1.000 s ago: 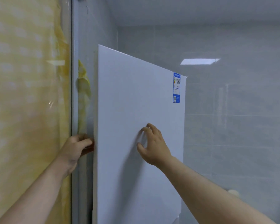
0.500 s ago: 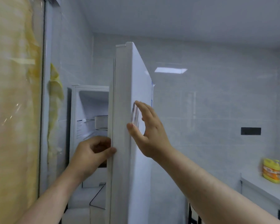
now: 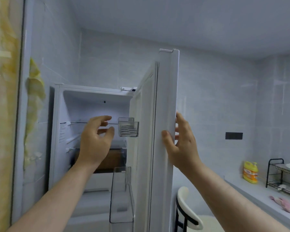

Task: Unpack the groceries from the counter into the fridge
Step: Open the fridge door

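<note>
The white fridge [image 3: 90,91] stands open at the left, its shelves bare and a brown drawer low inside. Its door [image 3: 166,97] is swung out to the right, edge-on to me, with clear door bins [image 3: 128,127] on its inner side. My right hand [image 3: 179,141] rests on the door's edge, thumb on the near face and straight fingers round the outer face. My left hand [image 3: 95,139] hovers in front of the fridge opening with fingers loosely curled, touching nothing. No groceries are in sight.
A grey counter [image 3: 258,195] runs along the right wall with a yellow detergent bottle [image 3: 250,172], a black wire rack [image 3: 285,174] and a pink cloth [image 3: 286,204]. A white chair [image 3: 187,210] stands just right of the door. A glass partition with yellow film [image 3: 3,114] borders the left.
The door has swung from nearly shut to wide open. My left hand has let go of its edge and moved into the opening; my right hand stays on the door.
</note>
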